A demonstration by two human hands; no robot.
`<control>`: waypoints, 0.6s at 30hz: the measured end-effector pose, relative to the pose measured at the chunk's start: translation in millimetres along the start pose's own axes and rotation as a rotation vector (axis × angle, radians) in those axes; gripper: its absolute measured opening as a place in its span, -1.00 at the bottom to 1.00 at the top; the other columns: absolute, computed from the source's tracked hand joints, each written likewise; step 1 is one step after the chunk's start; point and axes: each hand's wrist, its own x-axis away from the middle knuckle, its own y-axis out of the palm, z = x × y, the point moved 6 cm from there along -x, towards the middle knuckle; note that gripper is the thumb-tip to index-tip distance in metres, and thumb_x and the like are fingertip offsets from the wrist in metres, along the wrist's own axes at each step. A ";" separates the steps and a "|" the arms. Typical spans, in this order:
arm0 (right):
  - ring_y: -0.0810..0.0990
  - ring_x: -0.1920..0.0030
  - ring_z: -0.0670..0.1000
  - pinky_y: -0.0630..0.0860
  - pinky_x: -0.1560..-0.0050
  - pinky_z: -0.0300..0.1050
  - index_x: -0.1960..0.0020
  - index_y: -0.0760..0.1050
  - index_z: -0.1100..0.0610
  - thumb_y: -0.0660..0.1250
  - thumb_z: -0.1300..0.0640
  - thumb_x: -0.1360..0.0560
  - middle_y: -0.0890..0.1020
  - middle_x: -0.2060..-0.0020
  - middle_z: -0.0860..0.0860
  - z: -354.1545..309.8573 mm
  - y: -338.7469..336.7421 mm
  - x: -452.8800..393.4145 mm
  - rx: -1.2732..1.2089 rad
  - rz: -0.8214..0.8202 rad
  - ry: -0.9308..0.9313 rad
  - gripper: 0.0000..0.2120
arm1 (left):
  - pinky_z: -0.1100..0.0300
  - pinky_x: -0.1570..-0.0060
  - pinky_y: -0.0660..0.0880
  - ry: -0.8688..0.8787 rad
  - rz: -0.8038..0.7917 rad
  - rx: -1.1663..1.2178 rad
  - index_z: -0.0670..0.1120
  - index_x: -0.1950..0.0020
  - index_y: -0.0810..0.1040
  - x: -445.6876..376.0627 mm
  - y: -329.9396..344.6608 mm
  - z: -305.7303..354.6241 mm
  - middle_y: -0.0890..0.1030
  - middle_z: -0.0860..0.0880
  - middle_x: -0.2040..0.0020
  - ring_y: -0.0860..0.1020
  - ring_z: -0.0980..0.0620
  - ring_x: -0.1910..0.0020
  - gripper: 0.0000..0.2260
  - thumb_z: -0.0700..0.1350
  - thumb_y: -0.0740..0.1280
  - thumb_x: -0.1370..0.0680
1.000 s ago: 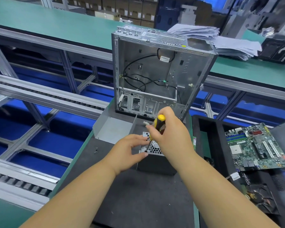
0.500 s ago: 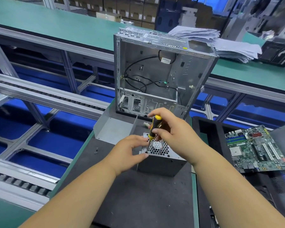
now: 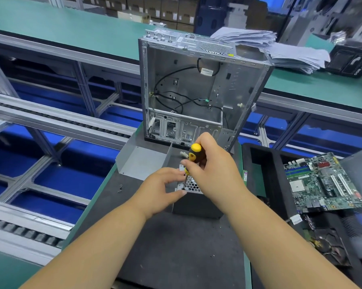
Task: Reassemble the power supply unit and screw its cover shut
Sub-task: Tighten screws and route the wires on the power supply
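The power supply unit stands on the dark mat near the middle of the workbench, with its perforated grille side turned up. The right hand grips the yellow and black handle of a screwdriver; its fingers are curled around the handle, and the shaft goes down to the left corner of the grille side. The left hand holds the left edge of the unit, with the thumb and the fingers pinching beside the screwdriver tip.

Behind the unit, at the far edge of the mat, an open computer case stands upright, with black cables inside. A bent grey metal cover lies just left of the case foot. Some small screws lie near the left edge of the mat. At the right side, a green motherboard rests on a black tray. A stack of papers lies on the green table behind the case.
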 end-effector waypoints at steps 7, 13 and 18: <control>0.57 0.17 -0.13 0.55 0.10 -0.08 -0.21 0.25 -0.18 0.33 0.18 -0.55 0.59 0.11 -0.18 1.3 -1.8 -4.5 -0.037 -0.146 0.009 -0.60 | 0.54 -0.22 0.29 0.020 0.016 0.001 -0.04 -0.16 0.66 0.5 -0.4 -0.3 0.58 0.11 -0.20 0.45 0.43 -0.20 -0.69 -0.18 0.54 -0.43; 0.60 0.06 -0.13 0.56 0.00 -0.02 -0.12 0.34 -0.17 0.29 0.20 -0.58 0.62 0.09 -0.13 2.1 -10.7 -6.4 0.012 -0.305 -0.038 -0.71 | 0.50 -0.23 0.32 0.020 0.022 0.004 -0.01 -0.14 0.67 -0.3 -0.2 -1.6 0.58 0.14 -0.18 0.46 0.39 -0.21 -0.70 -0.17 0.54 -0.42; 0.61 0.15 -0.17 0.57 0.05 -0.05 0.00 0.39 -0.05 0.37 0.19 -0.53 0.62 0.18 -0.11 0.5 -12.8 -10.6 0.014 -0.256 -0.054 -0.80 | 0.49 -0.22 0.33 0.014 0.017 0.001 -0.05 -0.15 0.68 -0.7 -0.3 -1.3 0.58 0.11 -0.18 0.47 0.35 -0.22 -0.69 -0.18 0.54 -0.42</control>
